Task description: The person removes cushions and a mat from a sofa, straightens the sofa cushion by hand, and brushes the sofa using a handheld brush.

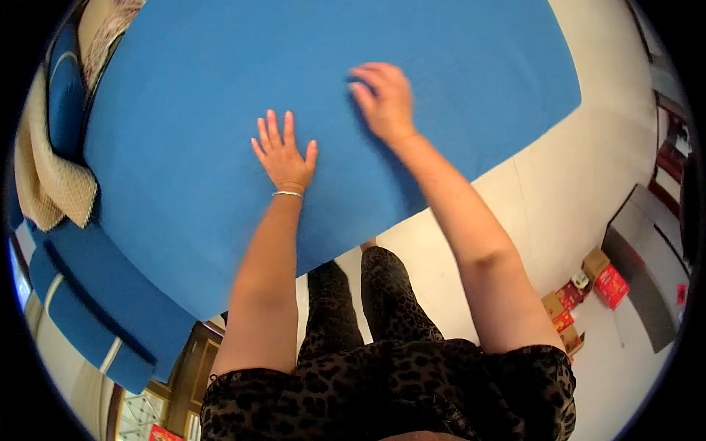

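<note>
A wide, smooth blue cover (pixel 213 51) spreads out in front of me over a large flat surface. My left hand (pixel 284 156) lies palm down on it with the fingers spread, and a thin pale bangle (pixel 287 193) circles that wrist. Farther out and to the right, my right hand (pixel 384 101) is over the cover with its fingers loosely bent and the thumb apart. A shadow falls on the cloth beside it. Nothing shows in either hand. Whether the right fingertips touch the cloth, I cannot tell.
To the left stands blue seating with pale trim (pixel 103 316). A beige woven cloth (pixel 62 184) hangs at the upper left. Red and brown boxes (pixel 610 285) sit on the pale floor (pixel 625 382) at the right, near a grey cabinet (pixel 643 257).
</note>
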A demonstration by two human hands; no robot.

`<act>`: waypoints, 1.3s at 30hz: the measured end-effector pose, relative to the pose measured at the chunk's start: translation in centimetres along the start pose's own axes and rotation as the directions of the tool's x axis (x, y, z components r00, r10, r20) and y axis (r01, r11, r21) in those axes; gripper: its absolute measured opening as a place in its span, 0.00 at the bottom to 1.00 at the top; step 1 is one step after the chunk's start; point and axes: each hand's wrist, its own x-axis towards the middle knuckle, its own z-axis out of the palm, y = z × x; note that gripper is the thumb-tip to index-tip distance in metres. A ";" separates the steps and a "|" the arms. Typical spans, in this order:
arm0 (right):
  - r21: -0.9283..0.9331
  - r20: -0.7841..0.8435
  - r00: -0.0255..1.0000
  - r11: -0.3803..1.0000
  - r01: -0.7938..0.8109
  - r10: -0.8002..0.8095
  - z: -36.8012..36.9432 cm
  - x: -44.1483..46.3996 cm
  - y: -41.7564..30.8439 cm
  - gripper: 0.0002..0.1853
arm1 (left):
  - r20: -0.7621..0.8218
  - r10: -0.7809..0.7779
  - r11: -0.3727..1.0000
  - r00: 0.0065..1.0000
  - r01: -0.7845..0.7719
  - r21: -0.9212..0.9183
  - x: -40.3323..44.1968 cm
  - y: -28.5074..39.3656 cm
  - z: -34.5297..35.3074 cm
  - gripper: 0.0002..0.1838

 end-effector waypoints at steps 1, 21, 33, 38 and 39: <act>0.048 0.029 0.999 0.998 0.044 -0.046 2.2 1.0 -2.2 0.13 | -0.001 0.002 1.000 1.000 -0.002 -0.008 0.0 -0.2 0.1 0.39; -0.384 0.164 0.972 0.897 0.218 -0.167 11.9 8.0 -4.7 0.04 | 0.052 -0.031 0.981 0.998 0.040 -0.190 -0.3 -0.5 0.8 0.39; -0.112 0.072 0.981 0.979 -0.169 0.178 -2.6 3.8 0.0 0.06 | 0.014 0.004 0.986 1.000 -0.002 -0.164 -0.3 -0.5 0.9 0.38; -0.599 -0.243 0.671 0.436 -0.672 0.700 -24.3 -12.9 9.4 0.17 | 0.018 0.011 0.987 1.000 -0.008 -0.161 -0.5 -0.8 1.4 0.37; -0.900 -0.185 0.248 -0.062 -0.432 0.951 -28.5 -15.1 10.8 0.26 | 0.041 0.002 0.989 0.999 0.004 -0.150 -0.7 -0.9 1.4 0.37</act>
